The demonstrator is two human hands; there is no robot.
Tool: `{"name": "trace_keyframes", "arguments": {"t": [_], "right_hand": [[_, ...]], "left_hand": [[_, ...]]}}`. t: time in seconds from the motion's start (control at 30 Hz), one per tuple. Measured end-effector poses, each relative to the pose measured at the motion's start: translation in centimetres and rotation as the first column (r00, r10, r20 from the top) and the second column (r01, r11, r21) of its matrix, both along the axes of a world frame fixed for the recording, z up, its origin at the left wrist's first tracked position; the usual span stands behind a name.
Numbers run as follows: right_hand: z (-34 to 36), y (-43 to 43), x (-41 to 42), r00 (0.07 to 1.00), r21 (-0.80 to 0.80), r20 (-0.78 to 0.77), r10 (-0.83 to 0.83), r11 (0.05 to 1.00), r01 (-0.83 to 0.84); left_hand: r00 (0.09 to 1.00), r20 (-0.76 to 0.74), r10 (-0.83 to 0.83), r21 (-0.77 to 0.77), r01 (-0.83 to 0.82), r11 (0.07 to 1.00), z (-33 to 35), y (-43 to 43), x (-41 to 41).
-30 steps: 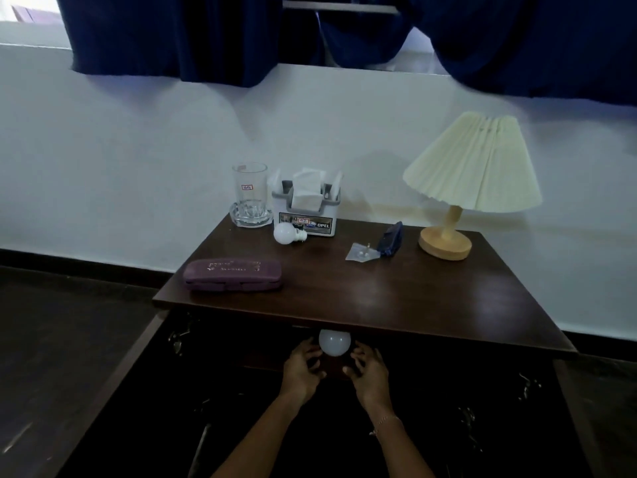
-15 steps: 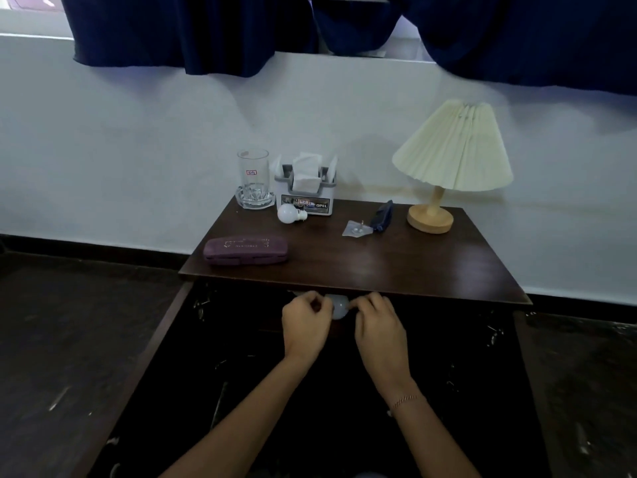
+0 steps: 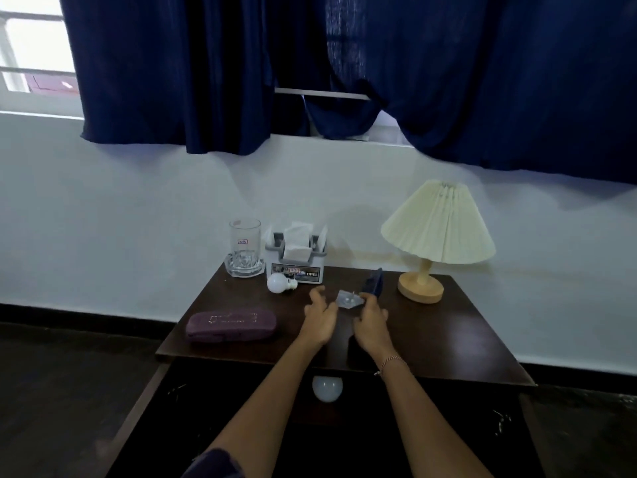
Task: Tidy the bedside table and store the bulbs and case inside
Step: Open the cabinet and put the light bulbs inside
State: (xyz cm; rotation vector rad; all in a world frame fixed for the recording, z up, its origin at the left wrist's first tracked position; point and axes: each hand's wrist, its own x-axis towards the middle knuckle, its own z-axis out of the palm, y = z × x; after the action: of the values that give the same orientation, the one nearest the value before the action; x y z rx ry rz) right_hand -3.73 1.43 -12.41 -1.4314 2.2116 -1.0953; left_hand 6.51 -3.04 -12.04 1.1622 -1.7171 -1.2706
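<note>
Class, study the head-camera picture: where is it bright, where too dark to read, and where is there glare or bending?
Head view: daylight blows out the window upper left; the open compartment around the stored bulb is nearly black; soft sheen on the tabletop; wide-angle bending curves the wall's skirting.

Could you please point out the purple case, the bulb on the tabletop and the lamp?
purple case [image 3: 231, 326], head view, middle of lid.
bulb on the tabletop [image 3: 278, 283], head view, white globe.
lamp [image 3: 439, 225], head view, pleated shade.
</note>
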Motion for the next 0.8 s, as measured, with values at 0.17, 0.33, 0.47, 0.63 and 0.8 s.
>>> {"name": "trace_keyframes", "arguments": {"t": [0.17,0.33,0.47,0.63,0.8], "right_hand": [[-0.9,-0.9,0.0,0.994,-0.028,-0.104,-0.018,0.999,0.015],[-0.7,-0.2,0.0,0.993,-0.089,-0.114,-0.022,0.996,0.012],[0.2,2.3,1.1,1.000,-0.139,0.019,0.001,0.990,0.001],[0.0,6.3,3.5,0.990,-0.186,0.142,0.011,0.982,0.016],[-0.4,8.3,6.1,0.980,-0.195,0.196,0.018,0.980,0.021]], "left_hand": [[0.997,0.064,-0.044,-0.033,0.046,0.998,-0.3,-1.1,-1.0],[0.998,0.054,-0.029,-0.063,0.033,0.997,-0.3,-0.2,0.1],[0.999,0.025,-0.029,-0.048,0.030,0.998,-0.3,2.5,2.0],[0.985,-0.166,0.046,0.100,-0.029,0.995,-0.9,5.9,4.9],[0.934,-0.319,0.161,0.194,-0.102,0.976,-0.7,9.5,7.9]]}}
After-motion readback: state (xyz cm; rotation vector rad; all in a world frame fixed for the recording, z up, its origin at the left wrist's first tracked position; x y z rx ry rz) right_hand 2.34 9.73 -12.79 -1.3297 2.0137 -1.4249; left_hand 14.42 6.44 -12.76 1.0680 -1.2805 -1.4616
